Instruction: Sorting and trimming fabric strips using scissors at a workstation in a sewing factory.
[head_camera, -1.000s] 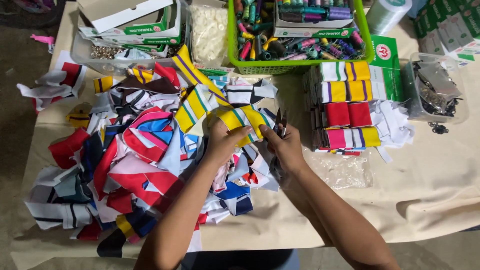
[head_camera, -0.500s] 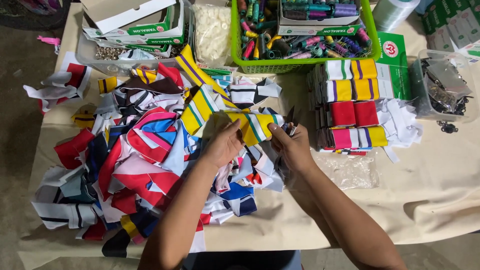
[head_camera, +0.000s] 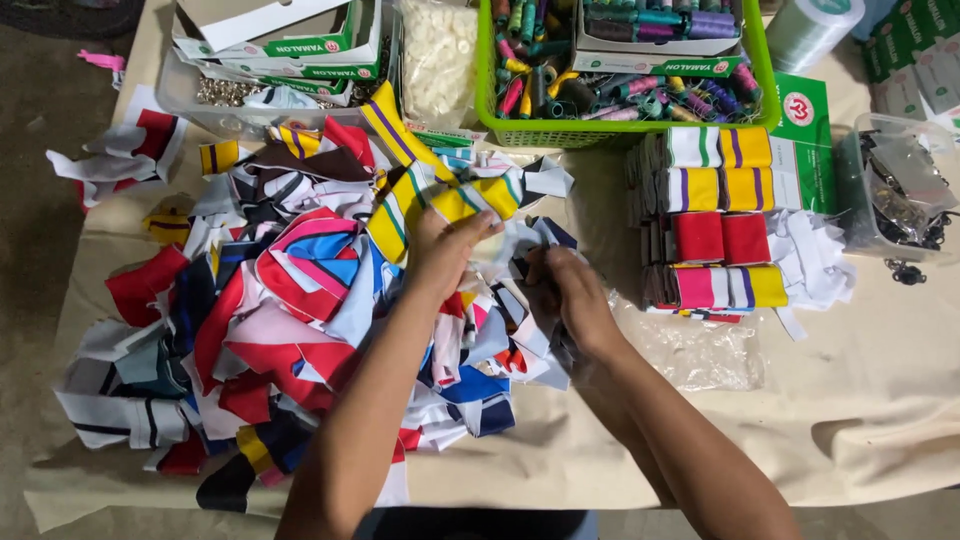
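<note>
Two hands at table (head_camera: 900, 400) centre: left hand (head_camera: 445, 250) gripping yellow striped strip (head_camera: 440, 200); right hand (head_camera: 575, 295) curled, grip unclear, on scrap pile (head_camera: 300, 330). Four folded stacks (head_camera: 715, 215) right.

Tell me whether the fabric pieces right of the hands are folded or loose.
Folded: the striped fabric pieces sit in neat stacked rows, unlike the loose scrap pile.

Yellow-striped strip (head_camera: 440, 200) tops red, blue, white scraps (head_camera: 290, 330); green basket (head_camera: 620, 130) behind.
</note>
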